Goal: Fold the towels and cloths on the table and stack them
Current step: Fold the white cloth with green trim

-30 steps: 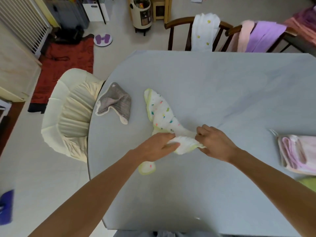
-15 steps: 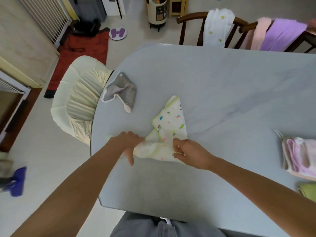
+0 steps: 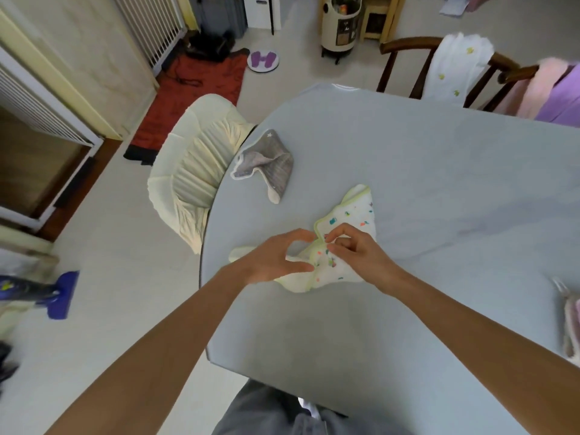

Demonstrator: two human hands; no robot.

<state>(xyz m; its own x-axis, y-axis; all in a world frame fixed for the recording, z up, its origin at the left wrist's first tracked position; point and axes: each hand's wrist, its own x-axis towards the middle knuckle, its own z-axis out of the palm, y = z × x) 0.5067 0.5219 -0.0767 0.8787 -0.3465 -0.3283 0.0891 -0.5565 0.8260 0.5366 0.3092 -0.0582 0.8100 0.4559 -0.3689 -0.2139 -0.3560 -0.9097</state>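
Observation:
A white cloth with coloured dots and a green hem point(image 3: 351, 221) lies crumpled near the left edge of the grey table point(image 3: 439, 183). My right hand point(image 3: 354, 252) pinches its green hem between thumb and fingertips. My left hand point(image 3: 279, 255) rests on the cloth's near left part, thumb and fingers spread in a curve; part of the cloth is hidden under it. A grey cloth with a white edge point(image 3: 266, 164) lies loose further left. A folded pink and white stack point(image 3: 572, 324) sits at the table's right edge, cut off by the frame.
A cream padded chair point(image 3: 194, 171) stands against the table's left side. Two wooden chairs at the far side carry a white towel point(image 3: 452, 67) and pink and purple towels point(image 3: 552, 92). A blue floor tool point(image 3: 47, 293) lies on the floor to the left.
The hands have come together at the cloth's hem; my right hand moved up from the near edge and now pinches the hem. The view shifted right and nearer.

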